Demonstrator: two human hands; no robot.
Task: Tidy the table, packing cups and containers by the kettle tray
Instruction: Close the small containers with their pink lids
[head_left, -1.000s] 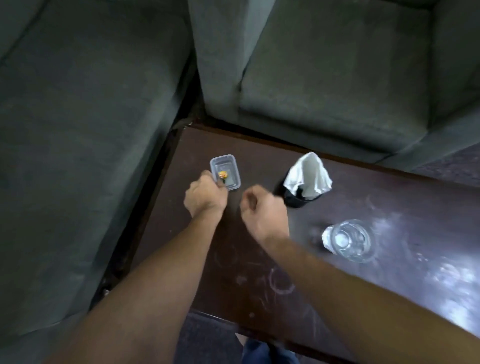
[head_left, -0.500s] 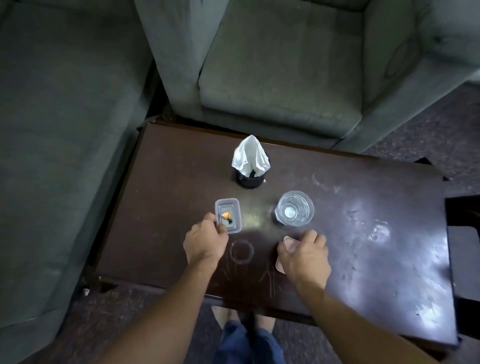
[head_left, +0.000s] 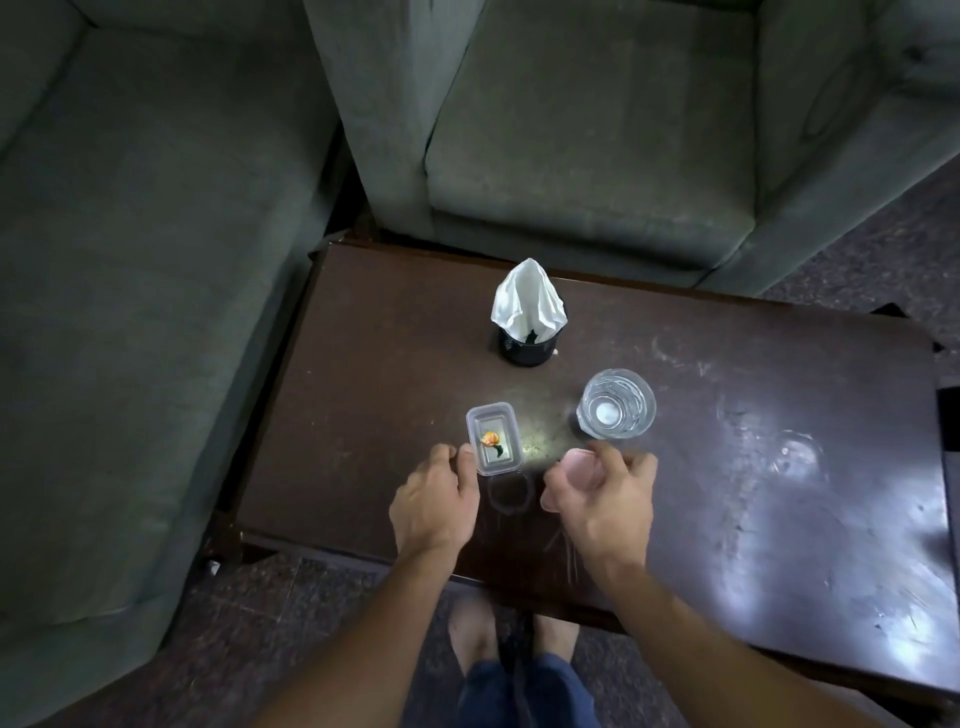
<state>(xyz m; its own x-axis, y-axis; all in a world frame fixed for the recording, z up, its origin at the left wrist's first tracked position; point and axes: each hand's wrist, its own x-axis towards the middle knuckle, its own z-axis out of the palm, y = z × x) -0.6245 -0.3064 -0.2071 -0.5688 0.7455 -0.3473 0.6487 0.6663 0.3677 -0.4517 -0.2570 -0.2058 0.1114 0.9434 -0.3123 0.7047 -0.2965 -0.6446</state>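
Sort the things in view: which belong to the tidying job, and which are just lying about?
Job: small clear container, pinched by the left hand; translucent lid, apparently, gripped in the right hand; glass tumbler; black cup holding a white napkin.
Just there: grey sofas; dark table, only the work surface.

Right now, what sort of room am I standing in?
Probably a living room or lounge: a grey-green sofa and matching armchair sit around a low, dark wooden table that holds a glass.
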